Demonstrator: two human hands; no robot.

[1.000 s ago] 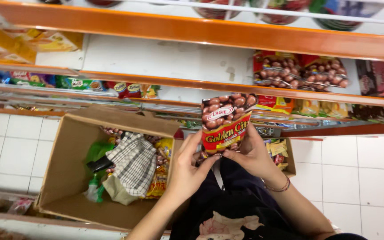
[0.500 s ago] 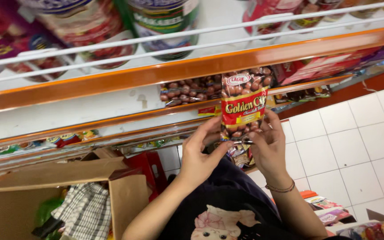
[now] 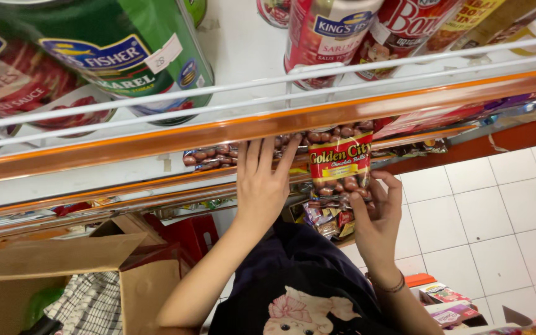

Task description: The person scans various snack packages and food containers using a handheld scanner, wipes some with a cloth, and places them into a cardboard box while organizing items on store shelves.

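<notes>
My right hand (image 3: pixel 376 214) holds a red and yellow packet of chocolate balls (image 3: pixel 340 162) upright at the edge of a shelf. My left hand (image 3: pixel 262 180) lies flat with fingers spread on matching packets (image 3: pixel 209 156) lying on that shelf, just left of the held packet. An orange-edged shelf (image 3: pixel 231 133) crosses above both hands and hides the top of the packets.
Large tins, one green (image 3: pixel 119 49) and one red (image 3: pixel 333 31), stand on the upper shelf behind a white wire rail. An open cardboard box (image 3: pixel 63 267) with a checked cloth sits at lower left. White floor tiles (image 3: pixel 497 211) lie to the right, with small packets (image 3: pixel 448 304) near them.
The view has tilted up toward the shelves. My left hand has let go of the packet and moved left onto the shelved packets. My right hand alone keeps the packet.
</notes>
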